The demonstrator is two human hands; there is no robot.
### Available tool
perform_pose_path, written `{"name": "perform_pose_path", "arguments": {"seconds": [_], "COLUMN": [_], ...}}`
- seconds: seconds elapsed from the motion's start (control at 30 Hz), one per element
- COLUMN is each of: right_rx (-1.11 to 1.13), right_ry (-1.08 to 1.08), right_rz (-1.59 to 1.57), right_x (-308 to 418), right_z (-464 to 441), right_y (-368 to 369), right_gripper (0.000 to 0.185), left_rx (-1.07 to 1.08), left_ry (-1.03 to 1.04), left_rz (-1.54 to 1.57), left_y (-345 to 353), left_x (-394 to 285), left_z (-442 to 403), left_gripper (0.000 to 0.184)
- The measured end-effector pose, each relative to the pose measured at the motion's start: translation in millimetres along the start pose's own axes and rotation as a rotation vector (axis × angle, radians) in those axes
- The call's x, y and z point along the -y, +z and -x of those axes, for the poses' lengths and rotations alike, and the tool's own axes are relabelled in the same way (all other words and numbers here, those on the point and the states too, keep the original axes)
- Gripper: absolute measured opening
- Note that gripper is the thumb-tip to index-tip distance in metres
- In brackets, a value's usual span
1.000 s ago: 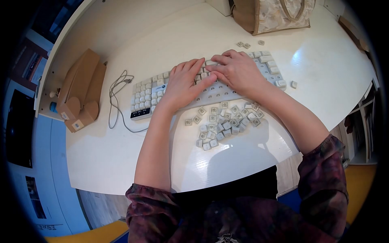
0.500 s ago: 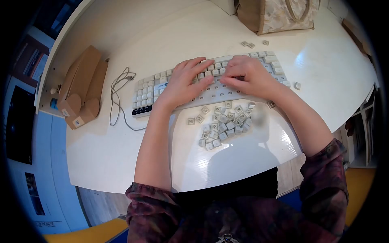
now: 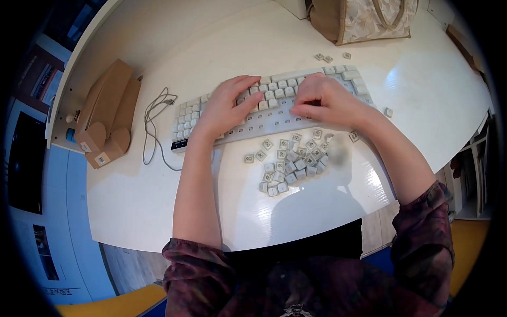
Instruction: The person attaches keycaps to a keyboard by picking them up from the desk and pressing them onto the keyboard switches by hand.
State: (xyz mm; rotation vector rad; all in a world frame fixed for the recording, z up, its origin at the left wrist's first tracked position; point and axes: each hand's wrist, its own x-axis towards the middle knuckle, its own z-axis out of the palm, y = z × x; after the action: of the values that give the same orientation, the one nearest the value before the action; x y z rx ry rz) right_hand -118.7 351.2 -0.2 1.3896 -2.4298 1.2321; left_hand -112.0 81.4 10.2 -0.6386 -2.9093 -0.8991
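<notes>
A white keyboard (image 3: 274, 122) lies at a slant on the table, with keycaps on its upper rows and bare switches along its lower middle. My left hand (image 3: 227, 108) rests over its left-centre part, fingers spread and thumb stretched out across the keys. Farther right, my right hand (image 3: 330, 103) hovers at or touches the keyboard, its fingers curled in toward the thumb. Whatever the curled fingers hold, if anything, is hidden. In front of the keyboard sits a pile of loose keycaps (image 3: 301, 165), some turned underside up.
A cardboard box (image 3: 108, 111) stands at the left, beside a grey cable (image 3: 149, 124). Several stray keycaps (image 3: 328, 59) lie behind the keyboard, and one keycap (image 3: 388, 112) is at its right. A patterned bag (image 3: 369, 24) occupies the back of the white table (image 3: 158, 206).
My left hand has slid left, uncovering more keys in the middle. My right hand has shifted slightly right and stays curled. A loose keycap now shows near the top of the pile.
</notes>
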Motion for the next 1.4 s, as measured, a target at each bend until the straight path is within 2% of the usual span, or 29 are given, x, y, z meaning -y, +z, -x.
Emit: {"name": "perform_pose_path", "arguments": {"seconds": [0.1, 0.2, 0.3, 0.4, 0.5, 0.6, 0.8, 1.2, 1.4], "right_rx": [-0.018, -0.013, 0.123, -0.176, -0.18, -0.069, -0.02, -0.099, -0.085], "right_ry": [-0.036, 0.065, 0.262, 0.054, 0.047, 0.12, 0.129, 0.1, 0.125], "right_rz": [0.064, 0.111, 0.276, 0.367, 0.311, 0.361, 0.379, 0.509, 0.45], "right_x": [-6, -6, 1, 0, -5, -12, -13, -14, -18], "right_z": [-1, -2, -5, -2, -6, 1, 0, 3, -3], "right_y": [-3, -8, -14, -5, 5, 0, -3, 12, 9], "right_gripper": [0.024, 0.027, 0.027, 0.032, 0.047, 0.053, 0.051, 0.042, 0.039], "left_rx": [-0.048, -0.127, -0.158, -0.125, -0.121, -0.124, -0.121, -0.121, -0.123], "left_ry": [-0.014, -0.069, -0.052, -0.05, -0.016, -0.014, -0.017, -0.024, -0.017], "left_rz": [-0.073, -0.041, -0.082, -0.132, -0.161, -0.17, -0.183, -0.211, -0.218], "left_y": [-5, -2, 4, 7, 15, 19, 19, 20, 20], "left_x": [12, 19, 16, 4, -1, -5, -6, -6, -6], "left_z": [1, 5, 5, 3, 0, -3, -3, -2, -2], "left_gripper": [0.044, 0.045, 0.045, 0.044, 0.044, 0.045, 0.045, 0.044, 0.044]}}
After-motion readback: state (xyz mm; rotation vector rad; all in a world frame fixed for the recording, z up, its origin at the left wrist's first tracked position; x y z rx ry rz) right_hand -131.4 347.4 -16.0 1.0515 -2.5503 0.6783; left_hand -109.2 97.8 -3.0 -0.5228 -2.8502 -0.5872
